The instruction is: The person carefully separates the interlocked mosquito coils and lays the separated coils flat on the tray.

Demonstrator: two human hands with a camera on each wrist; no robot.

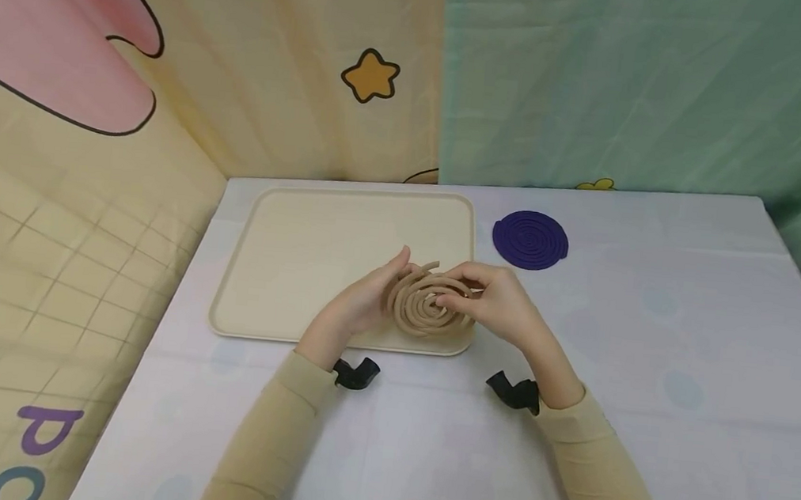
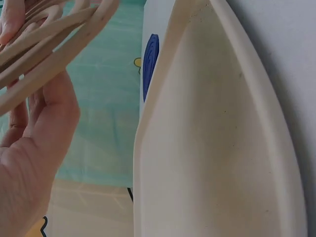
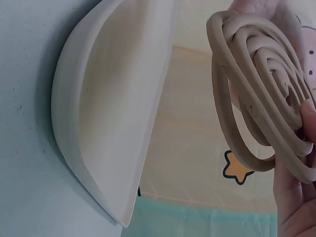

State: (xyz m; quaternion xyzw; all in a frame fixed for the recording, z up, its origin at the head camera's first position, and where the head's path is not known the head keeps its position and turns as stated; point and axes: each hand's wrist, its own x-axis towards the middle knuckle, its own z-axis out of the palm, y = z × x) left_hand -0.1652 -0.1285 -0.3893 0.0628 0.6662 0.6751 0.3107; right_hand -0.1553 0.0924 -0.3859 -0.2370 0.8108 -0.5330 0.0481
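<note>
A tan spiral coil (image 1: 418,315) of thick cord is held up over the right front part of a cream tray (image 1: 327,267), its turns partly loose and spread apart. On its left side my left hand (image 1: 358,303) holds it, with some fingers hidden behind it. From the right, my right hand (image 1: 503,305) pinches the coil, the thumb near its centre. Seen from the right wrist, the coil (image 3: 247,94) is tilted, and an outer loop hangs away from the rest. Behind the right hand a flat purple spiral (image 1: 530,240) lies on the table.
The tray's raised rim (image 1: 335,345) runs below the hands. A white cloth covers the table (image 1: 652,320). Patterned fabric (image 1: 280,73) hangs at the back and left. Black wrist mounts (image 1: 357,373) are on both wrists.
</note>
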